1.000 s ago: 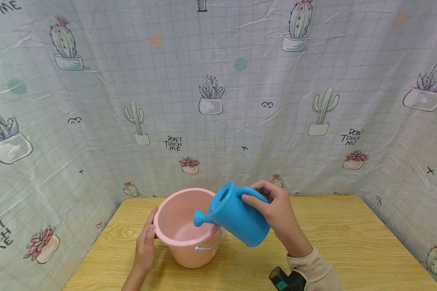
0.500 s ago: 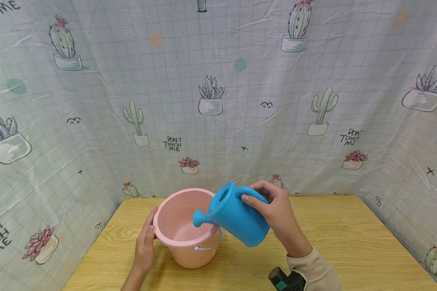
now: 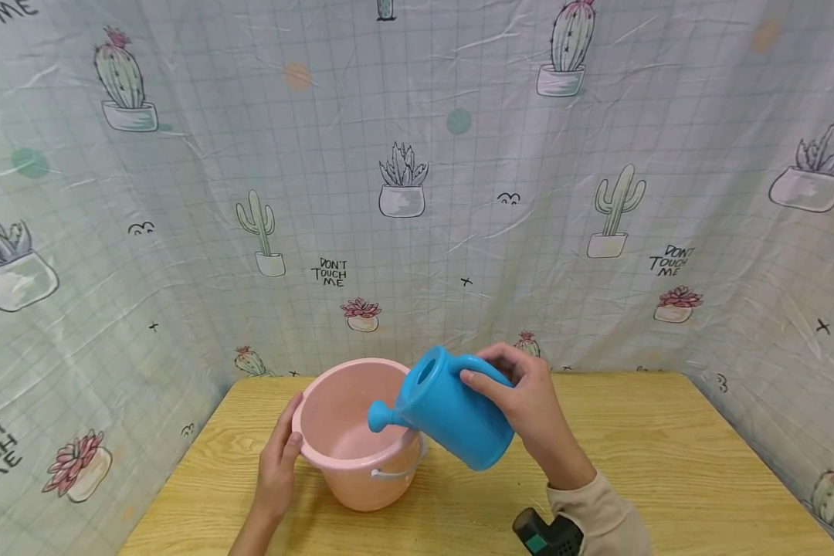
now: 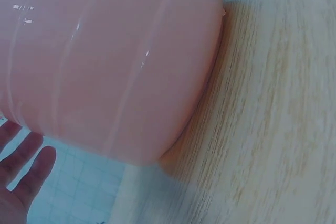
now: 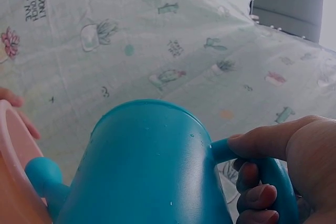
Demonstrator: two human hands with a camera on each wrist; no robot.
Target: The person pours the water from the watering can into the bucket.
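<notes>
A pink bucket (image 3: 368,483) stands upright on the wooden table in the head view, its pale handle hanging against the side. My left hand (image 3: 278,459) holds its left rim, the thumb near the top edge; in the left wrist view, fingertips (image 4: 42,158) show beside the bucket wall (image 4: 105,66). My right hand (image 3: 528,394) grips the handle of a blue watering can (image 3: 459,413), fingers curled round it in the right wrist view. Tilted left, the can has its spout head (image 3: 380,417) over the bucket's opening. No water stream is visible. Droplets dot the can's body (image 5: 147,166).
The wooden table (image 3: 639,440) extends to the right of the can. A cactus-print sheet (image 3: 403,255) hangs behind it and along both sides. A black device (image 3: 545,533) is on my right wrist by the beige sleeve (image 3: 601,513).
My left thumb has shifted slightly at the bucket's rim. The watering can, bucket and right hand stay almost exactly where they were.
</notes>
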